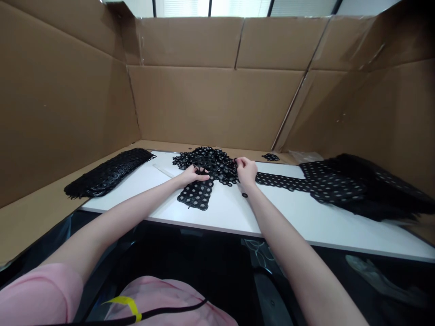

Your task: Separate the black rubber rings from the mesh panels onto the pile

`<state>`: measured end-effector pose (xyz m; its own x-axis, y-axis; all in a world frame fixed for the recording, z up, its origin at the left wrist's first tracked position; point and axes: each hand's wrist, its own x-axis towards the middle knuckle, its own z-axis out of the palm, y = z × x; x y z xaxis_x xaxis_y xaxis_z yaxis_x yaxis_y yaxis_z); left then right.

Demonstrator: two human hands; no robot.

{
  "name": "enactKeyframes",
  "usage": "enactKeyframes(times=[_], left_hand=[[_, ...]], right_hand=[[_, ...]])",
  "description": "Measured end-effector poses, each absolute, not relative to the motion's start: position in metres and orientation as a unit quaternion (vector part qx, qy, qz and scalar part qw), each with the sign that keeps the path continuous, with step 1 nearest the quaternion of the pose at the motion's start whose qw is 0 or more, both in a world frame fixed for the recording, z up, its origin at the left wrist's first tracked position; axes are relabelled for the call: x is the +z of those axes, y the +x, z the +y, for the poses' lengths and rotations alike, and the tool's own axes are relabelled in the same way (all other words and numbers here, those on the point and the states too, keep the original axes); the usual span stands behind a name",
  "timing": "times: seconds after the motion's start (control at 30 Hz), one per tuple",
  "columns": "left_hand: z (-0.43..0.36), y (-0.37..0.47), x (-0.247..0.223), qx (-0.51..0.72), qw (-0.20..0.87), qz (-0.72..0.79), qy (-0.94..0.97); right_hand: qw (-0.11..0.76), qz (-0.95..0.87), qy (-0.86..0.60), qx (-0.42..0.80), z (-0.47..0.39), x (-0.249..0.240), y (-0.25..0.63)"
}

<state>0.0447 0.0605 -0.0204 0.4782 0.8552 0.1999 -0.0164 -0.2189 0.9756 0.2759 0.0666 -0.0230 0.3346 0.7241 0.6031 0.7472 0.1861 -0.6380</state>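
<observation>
A heap of small black rings (209,158) lies in the middle of the white table. At its near side is a black sheet with round holes (195,195); my left hand (196,175) is at the sheet's top edge, thumb and fingers closed around that edge. My right hand (246,170) is at the heap's right side, its fingers pinched on a black ring (235,160). One loose ring (244,195) lies on the table below my right wrist. A perforated black strip (282,181) runs right from behind my right hand.
A black bundle (110,174) lies at the left. The strip meets a large dark perforated pile (353,185) at the right. A small ring cluster (271,157) sits at the back. Cardboard walls (204,104) surround the white table (231,217).
</observation>
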Motion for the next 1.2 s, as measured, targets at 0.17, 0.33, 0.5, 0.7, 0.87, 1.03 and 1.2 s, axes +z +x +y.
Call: enactKeyframes(times=[0.17, 0.33, 0.5, 0.7, 0.87, 1.03, 1.2], left_hand=[[0.058, 0.046, -0.017, 0.394, 0.561, 0.287, 0.669], [0.059, 0.048, -0.018, 0.395, 0.559, 0.302, 0.664], [0.062, 0.048, -0.019, 0.392, 0.552, 0.309, 0.668], [0.068, 0.046, -0.021, 0.370, 0.619, 0.270, 0.638], [0.070, 0.047, -0.023, 0.373, 0.638, 0.290, 0.608], [0.067, 0.048, -0.022, 0.368, 0.637, 0.287, 0.614], [0.067, 0.047, -0.022, 0.379, 0.576, 0.292, 0.663]], right_hand=[[0.429, -0.635, -0.642, 0.004, 0.072, -0.024, 0.250], [0.474, -0.658, -0.585, 0.005, 0.062, -0.018, 0.244], [0.513, -0.716, -0.466, 0.086, 0.050, -0.015, 0.236], [0.609, -0.623, -0.469, 0.144, 0.056, -0.012, 0.230], [0.596, -0.583, -0.540, 0.114, 0.053, -0.012, 0.237], [0.526, -0.580, -0.614, -0.095, 0.040, -0.006, 0.231], [0.420, -0.758, -0.498, -0.039, 0.039, -0.009, 0.223]])
